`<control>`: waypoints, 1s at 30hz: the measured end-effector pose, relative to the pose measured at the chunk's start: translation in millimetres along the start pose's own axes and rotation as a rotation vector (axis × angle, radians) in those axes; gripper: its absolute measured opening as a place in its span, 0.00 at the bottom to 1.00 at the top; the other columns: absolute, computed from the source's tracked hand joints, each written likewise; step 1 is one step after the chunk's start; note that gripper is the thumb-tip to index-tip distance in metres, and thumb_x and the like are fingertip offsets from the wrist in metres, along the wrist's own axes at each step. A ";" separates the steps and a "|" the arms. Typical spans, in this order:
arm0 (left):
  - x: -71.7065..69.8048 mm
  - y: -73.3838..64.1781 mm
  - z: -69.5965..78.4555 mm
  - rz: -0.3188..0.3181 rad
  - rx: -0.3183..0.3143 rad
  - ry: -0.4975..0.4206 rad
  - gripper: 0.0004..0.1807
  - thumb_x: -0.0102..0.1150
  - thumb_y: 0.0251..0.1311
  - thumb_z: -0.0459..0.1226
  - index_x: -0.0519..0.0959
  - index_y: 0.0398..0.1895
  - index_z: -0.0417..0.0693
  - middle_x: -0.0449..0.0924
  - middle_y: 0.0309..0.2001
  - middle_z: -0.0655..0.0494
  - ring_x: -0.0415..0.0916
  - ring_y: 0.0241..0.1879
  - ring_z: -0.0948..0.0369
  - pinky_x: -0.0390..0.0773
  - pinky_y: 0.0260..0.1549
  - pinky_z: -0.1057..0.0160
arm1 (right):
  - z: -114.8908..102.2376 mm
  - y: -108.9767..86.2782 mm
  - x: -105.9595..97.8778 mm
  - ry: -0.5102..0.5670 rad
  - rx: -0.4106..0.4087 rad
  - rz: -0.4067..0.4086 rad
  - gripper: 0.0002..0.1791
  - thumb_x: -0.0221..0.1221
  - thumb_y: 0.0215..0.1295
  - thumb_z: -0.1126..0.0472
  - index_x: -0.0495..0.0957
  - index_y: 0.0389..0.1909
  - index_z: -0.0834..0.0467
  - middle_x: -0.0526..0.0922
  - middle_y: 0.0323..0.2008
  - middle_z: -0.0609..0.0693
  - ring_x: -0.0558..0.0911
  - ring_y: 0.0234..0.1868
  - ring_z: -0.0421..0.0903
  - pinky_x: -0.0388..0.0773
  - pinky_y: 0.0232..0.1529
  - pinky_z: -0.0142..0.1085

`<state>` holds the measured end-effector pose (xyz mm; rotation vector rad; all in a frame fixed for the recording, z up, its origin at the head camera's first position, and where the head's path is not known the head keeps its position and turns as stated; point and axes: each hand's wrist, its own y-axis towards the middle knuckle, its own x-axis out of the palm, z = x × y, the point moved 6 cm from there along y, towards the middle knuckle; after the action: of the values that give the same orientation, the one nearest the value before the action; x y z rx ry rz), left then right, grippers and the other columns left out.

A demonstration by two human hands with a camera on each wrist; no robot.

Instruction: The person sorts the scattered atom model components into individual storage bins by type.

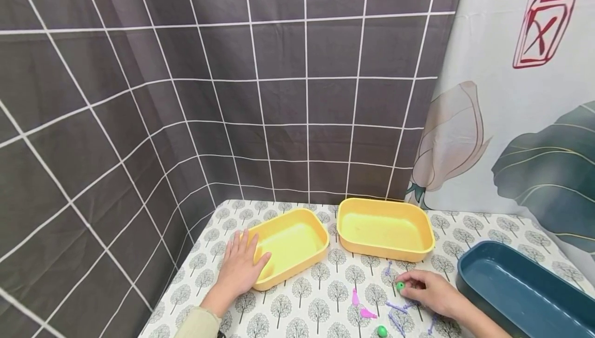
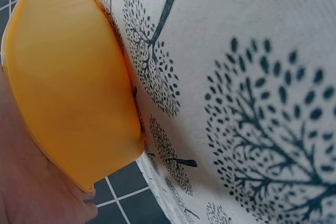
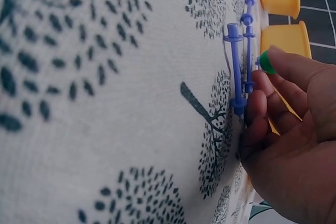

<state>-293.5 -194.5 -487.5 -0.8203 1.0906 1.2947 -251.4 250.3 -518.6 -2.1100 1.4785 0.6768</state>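
My left hand [image 1: 241,265] rests on the near-left rim of a yellow bin [image 1: 290,271], its fingers straight and spread. The left wrist view shows that bin's outer wall [image 2: 73,82] beside the hand [image 2: 37,182]. Between thumb and fingers, my right hand [image 1: 432,290] pinches a small green ball [image 1: 400,286], also seen at the fingertips in the right wrist view. Purple rods with collars near their ends [image 3: 237,72] lie on the cloth close to the right hand. Two pink pieces [image 1: 368,313] and another green ball [image 1: 381,331] lie nearer the front.
A second yellow bin [image 1: 386,252] stands at the back, right of the first. At the far right is a long dark blue bin [image 1: 525,286]. Tree-patterned cloth [image 1: 297,307] covers the table. A dark gridded curtain [image 1: 279,105] hangs behind.
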 end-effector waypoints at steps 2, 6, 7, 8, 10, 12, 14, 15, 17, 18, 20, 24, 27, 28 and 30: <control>-0.4 -0.1 0.4 0.001 0.000 -0.001 0.42 0.40 0.74 0.62 0.57 0.79 0.43 0.40 0.81 0.39 0.32 0.80 0.40 0.38 0.76 0.38 | -0.2 0.0 -1.6 0.006 0.019 0.006 0.15 0.67 0.65 0.54 0.85 0.48 0.58 0.78 0.32 0.47 0.71 0.30 0.33 0.70 0.31 0.29; -1.3 -0.2 0.8 0.006 0.002 0.001 0.42 0.40 0.74 0.62 0.57 0.79 0.43 0.41 0.81 0.39 0.32 0.80 0.40 0.38 0.76 0.38 | -1.4 0.8 -3.1 0.022 0.028 0.004 0.17 0.67 0.66 0.54 0.84 0.50 0.59 0.79 0.33 0.47 0.71 0.31 0.34 0.71 0.31 0.29; -1.6 -0.2 0.9 0.008 0.002 0.003 0.42 0.40 0.74 0.62 0.57 0.79 0.43 0.41 0.81 0.39 0.32 0.80 0.40 0.38 0.76 0.38 | -2.0 0.9 -3.4 0.024 0.027 0.004 0.17 0.67 0.66 0.54 0.84 0.50 0.60 0.79 0.33 0.47 0.71 0.31 0.34 0.71 0.31 0.29; -1.7 -0.2 0.9 0.008 0.002 0.004 0.42 0.40 0.74 0.62 0.57 0.79 0.43 0.41 0.81 0.39 0.32 0.80 0.40 0.38 0.76 0.38 | -3.1 1.1 -3.5 0.028 0.021 0.002 0.17 0.67 0.66 0.54 0.84 0.50 0.60 0.79 0.33 0.47 0.71 0.30 0.34 0.71 0.30 0.29; -2.1 -0.2 0.9 0.010 0.003 0.005 0.42 0.41 0.74 0.62 0.57 0.79 0.43 0.41 0.81 0.39 0.32 0.80 0.40 0.38 0.76 0.38 | -6.2 1.3 -4.2 0.031 0.003 0.008 0.17 0.67 0.66 0.55 0.84 0.50 0.61 0.79 0.33 0.47 0.71 0.30 0.34 0.71 0.30 0.29; -2.2 -0.1 1.0 0.011 0.004 0.003 0.42 0.41 0.74 0.62 0.57 0.79 0.43 0.41 0.81 0.39 0.32 0.80 0.40 0.38 0.76 0.38 | -10.3 1.4 -5.2 0.023 -0.020 0.020 0.18 0.67 0.65 0.55 0.84 0.50 0.62 0.79 0.32 0.47 0.72 0.30 0.33 0.72 0.30 0.29; -2.1 0.0 0.9 0.011 0.006 0.003 0.42 0.41 0.74 0.62 0.57 0.79 0.43 0.41 0.81 0.39 0.32 0.80 0.40 0.38 0.76 0.38 | -14.7 1.3 -6.1 0.015 -0.035 0.037 0.18 0.68 0.64 0.55 0.84 0.50 0.62 0.80 0.33 0.47 0.72 0.31 0.33 0.73 0.31 0.29; -2.0 0.1 0.9 0.012 0.007 0.002 0.42 0.41 0.74 0.62 0.57 0.79 0.43 0.41 0.81 0.39 0.32 0.80 0.40 0.38 0.76 0.38 | -16.5 1.5 -6.5 0.011 -0.037 0.044 0.18 0.68 0.64 0.55 0.84 0.50 0.61 0.80 0.33 0.47 0.73 0.31 0.33 0.74 0.31 0.29; -1.7 0.1 0.8 0.014 0.008 0.001 0.42 0.41 0.74 0.62 0.57 0.79 0.43 0.42 0.81 0.39 0.33 0.80 0.40 0.38 0.76 0.38 | -20.3 1.7 -6.6 0.019 -0.042 0.052 0.19 0.67 0.64 0.55 0.83 0.51 0.62 0.80 0.33 0.47 0.73 0.31 0.33 0.74 0.32 0.29; -1.5 0.2 0.7 0.014 0.008 0.001 0.42 0.41 0.74 0.62 0.57 0.79 0.43 0.42 0.81 0.39 0.33 0.80 0.40 0.38 0.76 0.38 | -22.4 2.0 -6.4 0.032 -0.045 0.053 0.19 0.67 0.64 0.56 0.83 0.51 0.62 0.80 0.33 0.48 0.73 0.31 0.33 0.75 0.32 0.29; -1.4 0.2 0.6 0.017 0.009 -0.004 0.41 0.43 0.74 0.61 0.57 0.79 0.43 0.42 0.80 0.38 0.33 0.80 0.40 0.38 0.76 0.38 | -27.3 2.8 -6.2 0.056 -0.056 0.056 0.19 0.67 0.65 0.57 0.83 0.52 0.63 0.81 0.34 0.48 0.73 0.32 0.34 0.76 0.32 0.29; -1.2 0.0 0.7 0.020 0.009 -0.008 0.40 0.44 0.74 0.59 0.58 0.79 0.42 0.42 0.80 0.38 0.33 0.80 0.39 0.38 0.76 0.37 | -38.2 6.0 -6.3 0.065 -0.090 0.067 0.19 0.67 0.65 0.57 0.83 0.53 0.64 0.80 0.34 0.48 0.74 0.33 0.34 0.77 0.33 0.29; -1.0 -0.3 0.7 0.020 0.010 -0.008 0.40 0.44 0.74 0.59 0.58 0.79 0.42 0.42 0.80 0.38 0.33 0.80 0.39 0.38 0.76 0.37 | -45.4 9.0 -6.9 0.032 -0.113 0.077 0.19 0.67 0.65 0.56 0.83 0.52 0.64 0.80 0.34 0.46 0.73 0.32 0.33 0.76 0.32 0.29; -1.0 -0.4 0.7 0.021 0.011 -0.008 0.41 0.44 0.74 0.59 0.58 0.79 0.42 0.42 0.80 0.38 0.33 0.80 0.39 0.38 0.76 0.37 | -47.5 10.1 -7.0 0.021 -0.122 0.078 0.19 0.67 0.66 0.56 0.83 0.52 0.64 0.80 0.33 0.45 0.73 0.32 0.33 0.76 0.32 0.29; -0.9 -0.4 0.6 0.021 0.011 -0.010 0.41 0.44 0.74 0.59 0.58 0.79 0.42 0.42 0.80 0.38 0.33 0.80 0.39 0.38 0.76 0.37 | -51.1 12.0 -7.0 0.009 -0.135 0.080 0.19 0.67 0.65 0.55 0.83 0.52 0.64 0.80 0.33 0.45 0.74 0.32 0.32 0.76 0.33 0.29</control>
<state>-292.9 -194.3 -486.5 -0.7956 1.1005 1.3079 -258.6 219.5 -476.1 -2.1650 1.5687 0.8189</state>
